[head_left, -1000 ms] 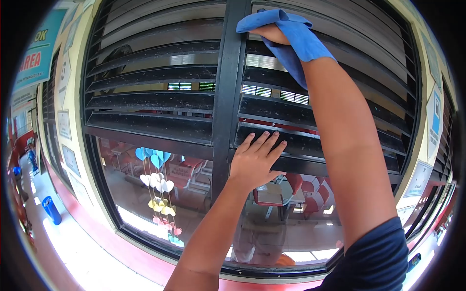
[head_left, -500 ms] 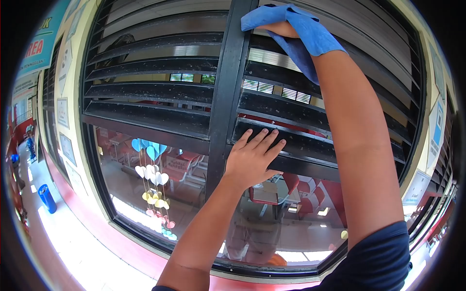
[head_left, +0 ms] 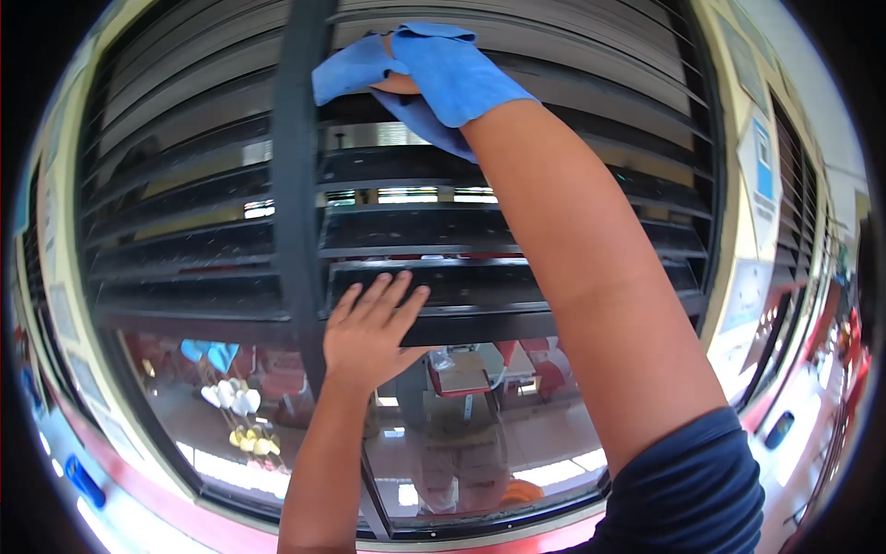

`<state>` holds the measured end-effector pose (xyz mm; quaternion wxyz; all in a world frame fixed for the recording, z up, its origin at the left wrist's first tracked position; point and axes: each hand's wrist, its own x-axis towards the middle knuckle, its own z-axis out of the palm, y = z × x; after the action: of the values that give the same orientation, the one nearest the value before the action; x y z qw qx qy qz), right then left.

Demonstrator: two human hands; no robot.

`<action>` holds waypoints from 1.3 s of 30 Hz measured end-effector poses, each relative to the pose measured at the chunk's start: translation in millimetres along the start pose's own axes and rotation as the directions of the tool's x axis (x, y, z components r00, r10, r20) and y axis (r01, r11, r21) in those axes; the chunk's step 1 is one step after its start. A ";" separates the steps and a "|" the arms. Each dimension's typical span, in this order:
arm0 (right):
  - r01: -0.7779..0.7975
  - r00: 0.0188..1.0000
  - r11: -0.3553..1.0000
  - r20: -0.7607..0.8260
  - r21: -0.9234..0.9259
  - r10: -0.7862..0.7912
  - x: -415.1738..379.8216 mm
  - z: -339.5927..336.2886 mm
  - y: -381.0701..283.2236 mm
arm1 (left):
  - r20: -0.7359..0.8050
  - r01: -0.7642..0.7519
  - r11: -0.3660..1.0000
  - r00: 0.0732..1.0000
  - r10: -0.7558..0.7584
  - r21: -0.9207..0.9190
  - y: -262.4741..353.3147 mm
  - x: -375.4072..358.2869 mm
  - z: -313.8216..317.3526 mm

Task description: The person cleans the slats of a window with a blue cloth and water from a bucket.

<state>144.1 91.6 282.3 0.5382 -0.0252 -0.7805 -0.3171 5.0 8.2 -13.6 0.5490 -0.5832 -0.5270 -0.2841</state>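
Observation:
My right hand (head_left: 401, 81) is raised to the upper slats and holds a blue cloth (head_left: 461, 78). The cloth wraps over most of the hand and hides its fingers. One end of it reaches to the dark middle post (head_left: 300, 185) of the window. Lower down, my left hand (head_left: 369, 332) is open, its fingers spread against the bottom black slat (head_left: 461, 283) just right of the post. White specks show on the slats.
Below the slats, a glass pane (head_left: 554, 443) shows desks and reflections. Heart-shaped paper decorations (head_left: 231, 397) hang behind the left pane. A blue bin (head_left: 85, 482) stands at lower left, and papers (head_left: 749, 295) are fixed to the right wall.
The view has swung to the right, so the window and both hands appear farther left. My right hand still has the cloth near the post; my left hand stays on the bottom slat.

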 end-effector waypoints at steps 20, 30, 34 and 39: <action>-0.008 0.969 0.969 -0.243 -0.248 -0.055 -61.8 -11.6 80.3 | -0.031 -0.036 0.997 0.999 0.039 0.071 6.3 2.9 2.3; -0.496 0.868 0.865 -0.071 -0.081 0.491 -180.9 -163.2 267.6 | -0.043 -0.051 0.991 0.997 0.056 0.125 6.1 2.1 11.5; -0.565 0.824 0.824 -0.019 0.041 0.566 -155.5 -149.3 265.1 | -0.036 -0.056 0.989 0.997 0.061 0.136 8.6 3.8 7.5; -0.326 0.938 0.904 0.023 -0.278 0.346 -114.3 -82.2 217.3 | 0.050 -0.105 0.983 0.994 0.099 0.151 7.6 0.1 5.4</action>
<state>342.4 256.6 304.2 0.5480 -0.2436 -0.7326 -0.3219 10.8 14.5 -17.4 0.5945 -0.5716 -0.5283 -0.2018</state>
